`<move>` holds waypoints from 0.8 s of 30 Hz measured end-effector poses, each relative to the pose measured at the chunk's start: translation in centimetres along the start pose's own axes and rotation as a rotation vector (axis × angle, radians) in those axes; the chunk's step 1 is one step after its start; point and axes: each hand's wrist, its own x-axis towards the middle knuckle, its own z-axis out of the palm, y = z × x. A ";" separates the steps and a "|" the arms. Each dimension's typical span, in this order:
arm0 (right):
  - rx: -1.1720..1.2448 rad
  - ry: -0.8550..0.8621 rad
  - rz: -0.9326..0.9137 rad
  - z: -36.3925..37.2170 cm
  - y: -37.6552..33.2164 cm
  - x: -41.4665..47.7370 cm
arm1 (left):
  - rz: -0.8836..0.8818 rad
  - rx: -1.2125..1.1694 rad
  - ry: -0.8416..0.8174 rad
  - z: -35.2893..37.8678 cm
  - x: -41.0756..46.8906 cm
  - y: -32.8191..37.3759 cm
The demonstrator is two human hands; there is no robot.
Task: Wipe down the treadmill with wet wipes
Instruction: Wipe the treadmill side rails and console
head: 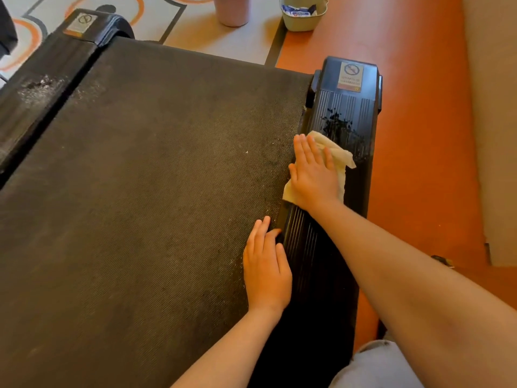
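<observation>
The black treadmill belt [145, 175] fills most of the view, with a ribbed black side rail [347, 113] along its right edge. My right hand [314, 172] lies flat with straight fingers on a crumpled white wet wipe [340, 154], pressing it onto that rail. Just beyond the wipe, dark crumbs of dirt [337, 121] lie on the rail. My left hand [265, 267] rests flat where the belt meets the rail, nearer to me. The left side rail [36, 88] shows a whitish dusty patch.
A green tub [303, 21] holding a packet of wipes stands on the floor past the treadmill's end, beside a pink cylindrical container [233, 12]. Orange floor [425, 135] runs along the right side. A patterned rug [156, 21] lies beyond the treadmill.
</observation>
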 end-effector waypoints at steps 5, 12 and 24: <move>-0.016 -0.008 0.046 0.2 -0.2 0.3 | 0.009 0.015 0.015 0.1 0.0 -0.1; 0.013 -0.003 0.013 1.3 -1.0 -5.3 | -0.005 0.001 -0.015 -0.1 0.2 0.0; 0.007 0.094 0.259 3.3 -1.5 -18.0 | 0.002 0.010 -0.025 -0.2 0.1 0.1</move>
